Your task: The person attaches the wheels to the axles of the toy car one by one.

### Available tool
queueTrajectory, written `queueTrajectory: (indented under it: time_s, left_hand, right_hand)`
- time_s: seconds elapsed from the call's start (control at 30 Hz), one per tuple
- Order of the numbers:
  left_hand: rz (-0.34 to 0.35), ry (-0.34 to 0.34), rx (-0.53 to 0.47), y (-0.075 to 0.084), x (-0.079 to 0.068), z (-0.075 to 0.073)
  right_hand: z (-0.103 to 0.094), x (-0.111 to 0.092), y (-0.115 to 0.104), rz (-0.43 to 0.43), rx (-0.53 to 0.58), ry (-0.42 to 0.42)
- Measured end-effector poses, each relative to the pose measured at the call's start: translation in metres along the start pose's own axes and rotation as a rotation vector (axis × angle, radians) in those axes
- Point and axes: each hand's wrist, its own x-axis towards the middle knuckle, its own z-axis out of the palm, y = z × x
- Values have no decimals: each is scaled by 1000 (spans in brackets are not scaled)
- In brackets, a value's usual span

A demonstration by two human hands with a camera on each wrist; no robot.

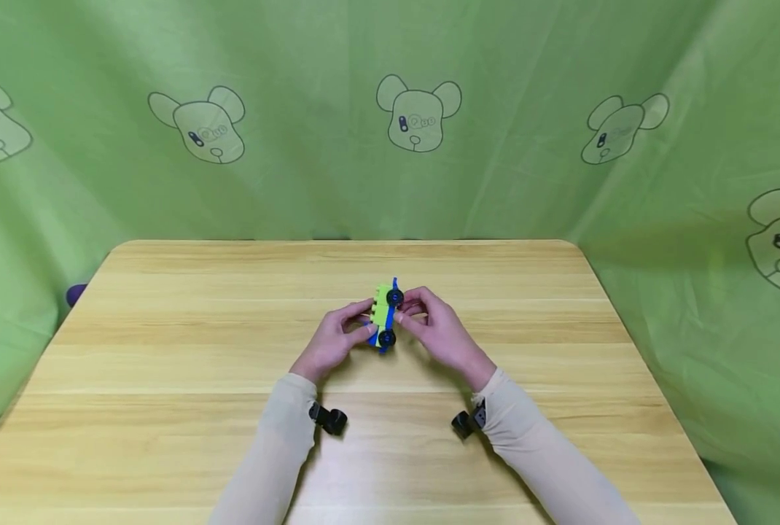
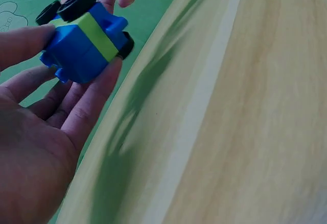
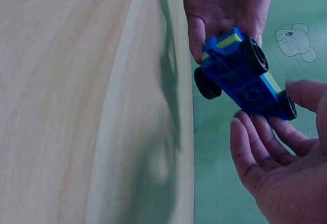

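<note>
Above the table, both hands hold a small toy car of building blocks (image 1: 381, 306) with yellow-green bricks, a blue chassis and black wheels. It is tipped on its side, studs toward the left hand. My left hand (image 1: 329, 341) pinches it between thumb and fingers; in the left wrist view they grip a blue brick (image 2: 76, 52) at one end. On the wheel side, my right hand (image 1: 444, 332) has its thumb and curled fingers at the car. The right wrist view shows the blue underside (image 3: 235, 81), with the right thumb beside a wheel (image 3: 287, 105) and the fingertips at the chassis edge.
The wooden table (image 1: 167, 437) spreads out under both forearms. A green curtain (image 1: 311, 182) printed with bear heads hangs behind and at the sides. A black wrist camera (image 1: 331, 419) sits by the left sleeve, another camera (image 1: 463, 423) by the right. A purple object (image 1: 75, 294) shows beyond the left edge.
</note>
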Motion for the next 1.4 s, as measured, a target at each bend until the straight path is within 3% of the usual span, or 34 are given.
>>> queueTrajectory:
  time_s: [0.23,0.53,0.73,0.93,1.17,1.4]
  left_hand:
    - [-9,5,34,2,0,-3]
    - [-18,-1,59,5,-3,-9]
    - [19,5,111,5,-3,-14]
    - [45,0,150,5,-3,-17]
    - [73,2,140,6,-2,-17]
    - [134,71,37,6,-2,-17]
  right_hand:
    - [-3,0,1,4,9,51]
    - [-5,0,4,-46,-49,30]
    - [-7,0,6,-85,-82,35]
    - [-9,1,6,-56,-100,6]
    - [-13,1,8,-12,-105,-46]
    - [-15,1,10,-5,-52,-90]
